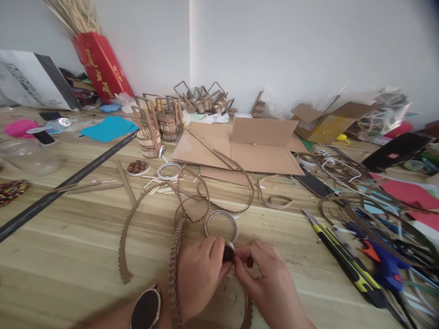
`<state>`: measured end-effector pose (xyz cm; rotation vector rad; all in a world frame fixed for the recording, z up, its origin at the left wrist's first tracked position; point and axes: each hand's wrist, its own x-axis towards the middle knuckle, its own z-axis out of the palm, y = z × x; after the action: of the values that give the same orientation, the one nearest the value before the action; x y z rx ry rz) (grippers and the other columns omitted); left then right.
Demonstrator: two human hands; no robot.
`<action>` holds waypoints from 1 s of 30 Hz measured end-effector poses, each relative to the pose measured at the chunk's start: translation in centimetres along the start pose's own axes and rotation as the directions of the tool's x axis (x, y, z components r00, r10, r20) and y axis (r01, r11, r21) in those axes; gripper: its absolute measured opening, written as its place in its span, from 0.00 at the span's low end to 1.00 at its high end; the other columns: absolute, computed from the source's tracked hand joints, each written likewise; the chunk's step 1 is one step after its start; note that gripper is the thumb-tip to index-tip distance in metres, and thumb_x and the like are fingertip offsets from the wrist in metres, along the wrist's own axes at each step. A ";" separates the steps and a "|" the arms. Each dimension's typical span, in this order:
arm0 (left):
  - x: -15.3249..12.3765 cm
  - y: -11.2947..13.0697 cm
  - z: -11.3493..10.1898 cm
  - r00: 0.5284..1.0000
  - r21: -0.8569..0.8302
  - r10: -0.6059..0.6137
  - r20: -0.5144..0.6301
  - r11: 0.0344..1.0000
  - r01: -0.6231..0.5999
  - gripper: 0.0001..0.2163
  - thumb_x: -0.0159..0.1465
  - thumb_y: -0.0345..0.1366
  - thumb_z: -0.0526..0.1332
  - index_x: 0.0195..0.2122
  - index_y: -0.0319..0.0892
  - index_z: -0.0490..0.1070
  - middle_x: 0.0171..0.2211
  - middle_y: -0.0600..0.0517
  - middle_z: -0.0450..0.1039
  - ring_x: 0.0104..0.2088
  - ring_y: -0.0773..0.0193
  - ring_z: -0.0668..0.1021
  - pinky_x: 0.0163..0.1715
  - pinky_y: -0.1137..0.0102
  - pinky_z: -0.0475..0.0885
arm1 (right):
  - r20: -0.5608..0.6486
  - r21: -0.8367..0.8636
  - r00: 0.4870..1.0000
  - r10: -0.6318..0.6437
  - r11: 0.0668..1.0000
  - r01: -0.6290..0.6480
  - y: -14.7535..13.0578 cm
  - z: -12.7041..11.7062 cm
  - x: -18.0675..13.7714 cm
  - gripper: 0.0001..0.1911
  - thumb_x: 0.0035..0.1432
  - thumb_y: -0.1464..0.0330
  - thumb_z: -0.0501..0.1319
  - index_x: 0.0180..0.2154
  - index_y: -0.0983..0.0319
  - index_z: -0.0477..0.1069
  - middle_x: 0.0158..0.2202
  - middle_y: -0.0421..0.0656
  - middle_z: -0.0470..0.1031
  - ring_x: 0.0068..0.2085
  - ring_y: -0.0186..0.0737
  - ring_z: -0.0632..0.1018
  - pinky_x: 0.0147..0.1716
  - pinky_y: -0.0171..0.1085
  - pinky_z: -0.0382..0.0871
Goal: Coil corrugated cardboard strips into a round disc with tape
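My left hand [200, 274], with a watch on its wrist, and my right hand [269, 278] meet low in the middle of the wooden table [68, 237]. Both pinch a small dark brown piece [228, 254] between their fingertips; I cannot make out what it is. Just beyond the fingers lies a white tape ring [221, 225]. A long corrugated cardboard strip [176, 256] runs under my left hand and loops away across the table.
Flat cardboard sheets [240, 148] lie behind, with small woven cardboard baskets [159, 125] to their left. A yellow-black utility knife [346, 260], a blue glue gun [386, 269] and scissors clutter the right. A long black ruler [61, 187] crosses the left.
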<state>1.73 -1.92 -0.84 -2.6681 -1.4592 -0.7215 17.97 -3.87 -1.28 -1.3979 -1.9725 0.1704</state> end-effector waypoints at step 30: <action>1.3 -1.3 -1.4 0.956 -0.519 -0.046 0.288 0.832 0.197 0.04 0.57 0.27 0.66 0.30 0.41 0.72 0.30 0.54 0.74 0.32 0.62 0.76 0.32 0.73 0.65 | 0.372 0.529 0.835 0.406 0.647 -0.550 -0.1 -1.0 1.3 0.08 0.52 0.64 0.58 0.24 0.60 0.67 0.20 0.36 0.65 0.24 0.34 0.68 0.25 0.32 0.63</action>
<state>0.76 -0.43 0.64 -3.2236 -1.7189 -0.9433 18.27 -3.09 0.10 -1.4398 -1.4234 1.1698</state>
